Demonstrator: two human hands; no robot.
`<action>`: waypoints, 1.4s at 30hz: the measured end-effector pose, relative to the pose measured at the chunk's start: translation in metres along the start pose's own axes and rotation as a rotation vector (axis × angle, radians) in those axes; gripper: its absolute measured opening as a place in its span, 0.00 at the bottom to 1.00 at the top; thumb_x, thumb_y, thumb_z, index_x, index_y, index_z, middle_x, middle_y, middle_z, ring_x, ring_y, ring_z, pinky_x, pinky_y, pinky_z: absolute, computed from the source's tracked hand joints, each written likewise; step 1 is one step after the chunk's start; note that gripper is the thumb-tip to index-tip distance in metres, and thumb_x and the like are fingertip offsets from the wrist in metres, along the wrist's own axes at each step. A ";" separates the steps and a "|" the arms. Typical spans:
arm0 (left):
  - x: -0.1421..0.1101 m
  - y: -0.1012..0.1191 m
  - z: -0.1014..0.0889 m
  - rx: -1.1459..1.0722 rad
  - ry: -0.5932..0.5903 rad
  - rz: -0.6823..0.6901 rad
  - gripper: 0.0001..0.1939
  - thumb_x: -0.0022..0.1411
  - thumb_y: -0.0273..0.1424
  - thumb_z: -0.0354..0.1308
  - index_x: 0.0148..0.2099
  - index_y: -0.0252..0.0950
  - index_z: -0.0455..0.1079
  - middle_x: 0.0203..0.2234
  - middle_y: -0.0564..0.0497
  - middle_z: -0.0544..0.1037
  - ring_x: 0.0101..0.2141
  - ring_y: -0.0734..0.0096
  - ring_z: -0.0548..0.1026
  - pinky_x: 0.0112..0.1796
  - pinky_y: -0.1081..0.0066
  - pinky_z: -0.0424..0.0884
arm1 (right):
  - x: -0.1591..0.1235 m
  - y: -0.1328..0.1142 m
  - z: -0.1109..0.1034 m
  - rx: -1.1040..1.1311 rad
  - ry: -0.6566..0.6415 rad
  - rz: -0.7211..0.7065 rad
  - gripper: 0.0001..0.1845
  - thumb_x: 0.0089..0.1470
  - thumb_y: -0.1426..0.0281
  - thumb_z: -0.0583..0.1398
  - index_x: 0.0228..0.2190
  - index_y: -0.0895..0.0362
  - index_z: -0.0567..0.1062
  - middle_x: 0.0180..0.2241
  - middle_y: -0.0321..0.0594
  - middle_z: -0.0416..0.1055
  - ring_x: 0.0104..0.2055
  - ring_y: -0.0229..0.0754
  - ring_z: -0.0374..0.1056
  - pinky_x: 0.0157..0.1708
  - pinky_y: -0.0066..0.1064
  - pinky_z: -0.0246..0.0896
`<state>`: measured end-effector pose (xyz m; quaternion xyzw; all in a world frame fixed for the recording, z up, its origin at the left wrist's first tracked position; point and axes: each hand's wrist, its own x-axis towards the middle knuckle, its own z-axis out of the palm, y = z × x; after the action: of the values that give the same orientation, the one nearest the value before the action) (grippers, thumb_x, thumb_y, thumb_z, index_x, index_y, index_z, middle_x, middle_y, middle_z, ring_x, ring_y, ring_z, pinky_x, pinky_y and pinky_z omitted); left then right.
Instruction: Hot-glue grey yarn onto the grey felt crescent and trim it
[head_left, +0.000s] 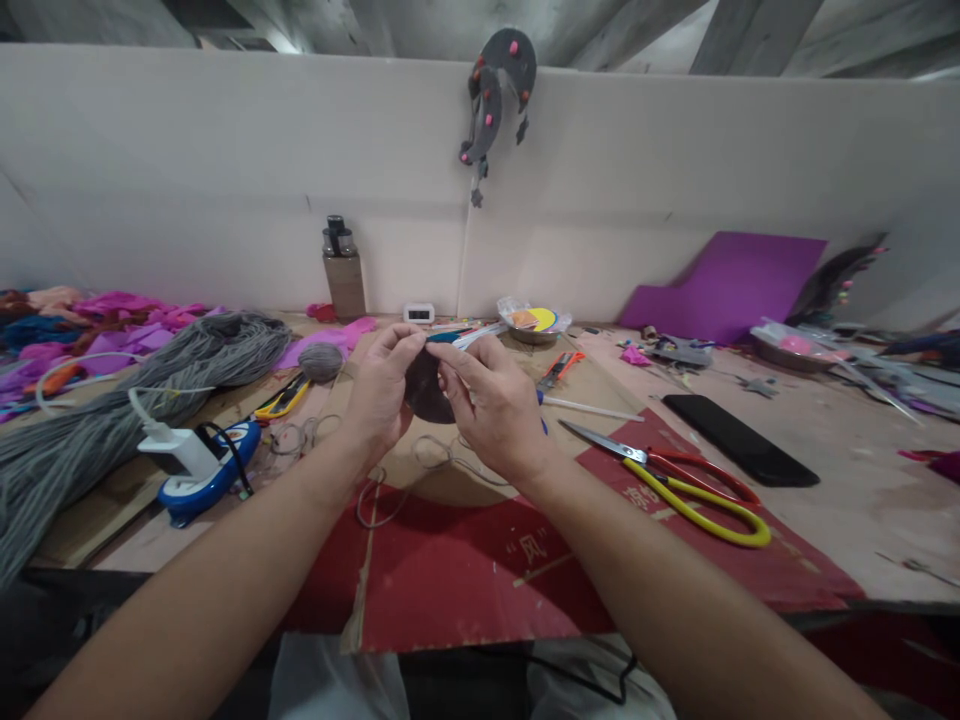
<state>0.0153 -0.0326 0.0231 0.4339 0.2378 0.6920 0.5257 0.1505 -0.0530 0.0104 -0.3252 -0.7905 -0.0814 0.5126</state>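
Note:
Between both hands, above the middle of the bench, is a dark grey, rounded felt-like piece. My left hand pinches its upper left edge between thumb and fingers. Over its upper right side, my right hand is closed, fingertips meeting near the top edge. A bit of blue shows at the fingertips; I cannot make out what it is. Loose grey yarn curls on the cardboard below the hands. Behind the left hand sits a small ball of grey yarn.
Scissors with red and yellow handles and a black phone lie at right. A blue power strip and a grey yarn hank are at left. Red-printed cardboard covers the front. A decorated grey moon hangs on the wall.

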 end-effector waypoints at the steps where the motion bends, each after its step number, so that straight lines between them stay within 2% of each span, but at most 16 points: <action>1: 0.000 0.000 0.000 0.006 -0.006 0.002 0.08 0.53 0.28 0.63 0.31 0.37 0.65 0.22 0.59 0.69 0.21 0.81 0.69 0.24 0.79 0.67 | 0.000 0.000 0.000 0.027 0.013 0.004 0.15 0.64 0.73 0.52 0.48 0.54 0.75 0.33 0.42 0.68 0.35 0.41 0.65 0.37 0.35 0.63; 5: -0.002 0.001 0.000 0.018 -0.023 -0.011 0.10 0.52 0.30 0.65 0.32 0.37 0.64 0.22 0.59 0.71 0.21 0.80 0.71 0.25 0.79 0.69 | 0.002 -0.002 0.000 0.120 0.107 0.087 0.09 0.61 0.73 0.56 0.43 0.54 0.73 0.36 0.41 0.70 0.35 0.40 0.65 0.39 0.35 0.63; 9: -0.004 0.002 0.001 -0.005 -0.016 -0.067 0.11 0.51 0.31 0.65 0.32 0.38 0.64 0.23 0.58 0.73 0.23 0.77 0.73 0.25 0.75 0.72 | 0.005 -0.003 0.001 0.250 0.158 0.271 0.03 0.58 0.71 0.60 0.36 0.55 0.71 0.30 0.36 0.67 0.31 0.37 0.61 0.34 0.31 0.59; 14: -0.005 0.000 0.001 0.013 -0.045 -0.104 0.12 0.51 0.32 0.65 0.32 0.38 0.64 0.25 0.57 0.74 0.25 0.74 0.75 0.26 0.74 0.73 | 0.011 -0.002 0.001 0.437 0.191 0.525 0.06 0.55 0.67 0.62 0.33 0.56 0.71 0.24 0.29 0.58 0.26 0.33 0.55 0.26 0.28 0.53; 18: -0.005 -0.001 0.002 -0.012 -0.058 -0.114 0.11 0.51 0.31 0.65 0.32 0.37 0.64 0.24 0.57 0.73 0.25 0.75 0.75 0.26 0.74 0.73 | 0.015 -0.005 0.000 0.597 0.166 0.642 0.06 0.52 0.67 0.63 0.32 0.56 0.74 0.20 0.26 0.53 0.22 0.31 0.54 0.22 0.26 0.50; 23: -0.006 0.000 0.004 0.002 -0.045 -0.120 0.13 0.50 0.31 0.66 0.32 0.37 0.63 0.23 0.57 0.73 0.24 0.75 0.74 0.25 0.73 0.73 | 0.019 -0.005 0.000 0.762 0.124 0.726 0.05 0.49 0.68 0.64 0.27 0.57 0.75 0.21 0.30 0.67 0.23 0.32 0.62 0.23 0.26 0.57; 25: -0.006 0.000 0.003 0.025 -0.042 -0.128 0.14 0.49 0.32 0.67 0.32 0.38 0.63 0.24 0.57 0.73 0.23 0.74 0.74 0.25 0.73 0.73 | 0.019 -0.004 0.000 0.798 0.131 0.756 0.06 0.48 0.68 0.64 0.25 0.57 0.75 0.21 0.31 0.70 0.24 0.33 0.64 0.24 0.27 0.60; 34: -0.007 0.001 0.003 0.067 -0.090 -0.156 0.13 0.49 0.33 0.67 0.33 0.37 0.65 0.22 0.56 0.73 0.21 0.74 0.73 0.23 0.72 0.71 | 0.016 0.000 0.002 0.936 0.072 0.748 0.06 0.49 0.66 0.63 0.27 0.54 0.72 0.20 0.31 0.71 0.22 0.35 0.67 0.26 0.30 0.63; 42: -0.007 0.003 0.004 0.042 -0.028 -0.282 0.09 0.52 0.36 0.62 0.33 0.36 0.70 0.23 0.54 0.76 0.22 0.71 0.74 0.24 0.71 0.72 | 0.014 0.013 0.009 0.917 0.091 0.758 0.08 0.45 0.65 0.64 0.26 0.55 0.72 0.22 0.31 0.71 0.25 0.35 0.67 0.29 0.29 0.61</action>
<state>0.0173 -0.0405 0.0248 0.4166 0.3034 0.6000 0.6119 0.1474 -0.0324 0.0155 -0.3263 -0.5510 0.4431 0.6274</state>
